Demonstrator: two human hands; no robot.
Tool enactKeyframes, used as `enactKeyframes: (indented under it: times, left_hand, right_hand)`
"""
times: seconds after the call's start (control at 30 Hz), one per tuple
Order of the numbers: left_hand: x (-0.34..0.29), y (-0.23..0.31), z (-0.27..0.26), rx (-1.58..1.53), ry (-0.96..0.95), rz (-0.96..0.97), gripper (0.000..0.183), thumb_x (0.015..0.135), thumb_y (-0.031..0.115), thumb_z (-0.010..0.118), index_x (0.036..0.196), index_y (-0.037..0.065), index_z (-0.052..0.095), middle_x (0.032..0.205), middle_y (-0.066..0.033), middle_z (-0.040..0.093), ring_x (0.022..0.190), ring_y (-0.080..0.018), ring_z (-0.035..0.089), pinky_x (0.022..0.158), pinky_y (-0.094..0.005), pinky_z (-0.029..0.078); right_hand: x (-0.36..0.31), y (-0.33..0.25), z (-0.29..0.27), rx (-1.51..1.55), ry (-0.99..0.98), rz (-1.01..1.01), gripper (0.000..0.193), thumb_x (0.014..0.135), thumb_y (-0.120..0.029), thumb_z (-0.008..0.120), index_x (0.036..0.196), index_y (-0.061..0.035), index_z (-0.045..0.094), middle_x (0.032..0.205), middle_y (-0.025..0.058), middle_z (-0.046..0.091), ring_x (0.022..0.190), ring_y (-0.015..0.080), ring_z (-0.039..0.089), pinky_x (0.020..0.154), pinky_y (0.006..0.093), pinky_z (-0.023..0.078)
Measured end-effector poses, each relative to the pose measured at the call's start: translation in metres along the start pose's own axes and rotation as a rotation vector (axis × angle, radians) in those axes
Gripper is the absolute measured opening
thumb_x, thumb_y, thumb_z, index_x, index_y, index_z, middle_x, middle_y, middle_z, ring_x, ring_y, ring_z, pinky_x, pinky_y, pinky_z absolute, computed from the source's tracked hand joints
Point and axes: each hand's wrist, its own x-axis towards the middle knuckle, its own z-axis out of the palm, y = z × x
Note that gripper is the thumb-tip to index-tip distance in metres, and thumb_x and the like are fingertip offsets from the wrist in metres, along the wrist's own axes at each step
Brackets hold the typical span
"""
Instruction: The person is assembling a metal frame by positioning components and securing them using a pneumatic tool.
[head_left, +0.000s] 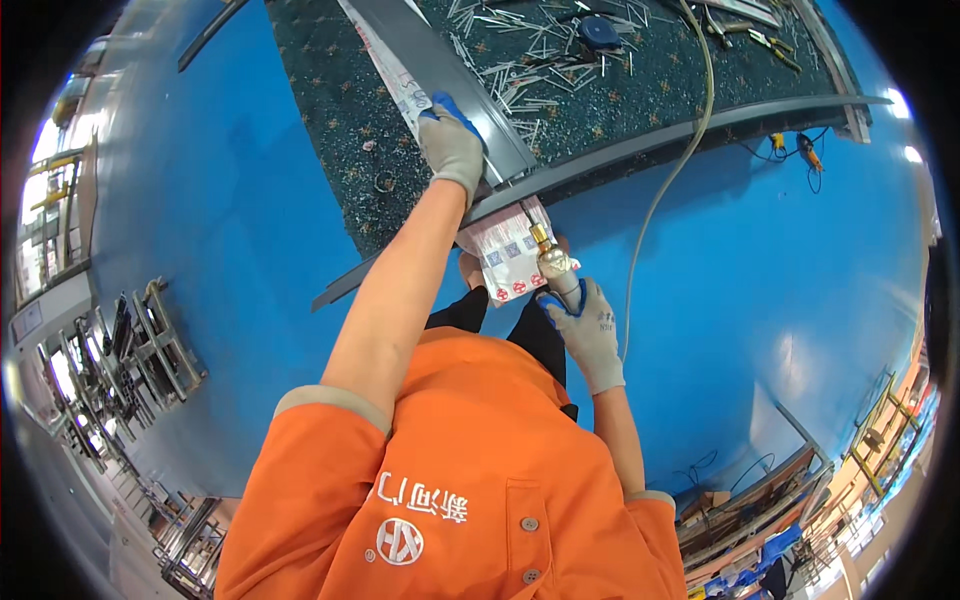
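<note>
My left hand [450, 145], in a grey and blue work glove, grips the side of a wide dark grey metal profile [440, 70] with printed protective film along its left edge. In my gloved right hand [592, 335] is a pneumatic screwdriver [558, 268] with a brass-coloured front. Its thin tip points up at the profile's near end, where a long dark grey bar [650, 148] lies crosswise; whether the tip touches is too small to tell. Loose printed film [505, 255] hangs from that end, below the bar.
A dark green speckled work table [360, 150] carries many thin metal rods [540, 75], a blue tape measure [600, 32] and pliers [775, 45]. A pale air hose [665, 180] runs down past my right hand. Racks with profiles [130, 350] stand left on the blue floor [240, 200].
</note>
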Motion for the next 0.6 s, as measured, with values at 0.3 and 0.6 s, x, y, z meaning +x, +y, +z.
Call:
enactKeyframes:
  times: [0.3, 0.6]
  left_hand:
    - [-0.004, 0.020, 0.000, 0.197, -0.088, -0.109, 0.051, 0.107, 0.043, 0.044, 0.098, -0.004, 0.061, 0.087, -0.0234, 0.069, 0.079, -0.0434, 0.067, 0.078, -0.0483, 0.053]
    - [-0.005, 0.018, -0.002, 0.097, -0.070, -0.141, 0.047, 0.107, 0.041, 0.041, 0.098, -0.003, 0.058, 0.084, -0.0211, 0.068, 0.077, -0.0400, 0.068, 0.078, -0.0476, 0.053]
  right_hand:
    - [-0.007, -0.006, -0.004, 0.012, -0.060, 0.025, 0.041, 0.086, -0.035, 0.078, 0.099, -0.0016, 0.059, 0.079, 0.0122, 0.063, 0.068, 0.0268, 0.056, 0.067, 0.0394, 0.047]
    - [-0.002, -0.011, -0.016, -0.001, -0.094, 0.067, 0.032, 0.088, -0.028, 0.076, 0.095, -0.0024, 0.057, 0.080, 0.0131, 0.064, 0.065, 0.0255, 0.056, 0.063, 0.0396, 0.046]
